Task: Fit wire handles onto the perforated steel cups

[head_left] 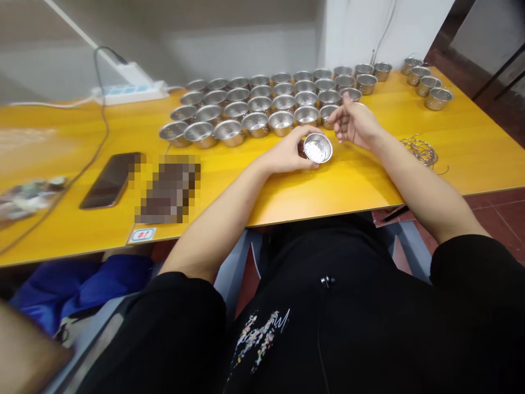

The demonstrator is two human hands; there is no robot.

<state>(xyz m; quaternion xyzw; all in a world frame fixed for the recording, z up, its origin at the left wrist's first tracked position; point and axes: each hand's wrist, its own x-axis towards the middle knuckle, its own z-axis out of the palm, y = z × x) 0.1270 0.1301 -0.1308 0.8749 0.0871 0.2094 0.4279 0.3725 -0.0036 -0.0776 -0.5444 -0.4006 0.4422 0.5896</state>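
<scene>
Left hand [289,150]: fingers closed round a perforated cup [318,149], tilted, before the rowed cups [256,125] on the desk [484,164]. Right hand [355,123]: fingers half open — nothing visible within. Judged step: steadying the cup; next move likely calls for right fingers at its rim.

Phone [107,183] and power strip [130,92], left side
The strip sits far; a thin cable [107,129] winds nearer, left of the phone.

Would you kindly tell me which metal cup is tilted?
The cup in the left hand, its mouth facing the camera; the other cups stand upright on the yellow table.
</scene>
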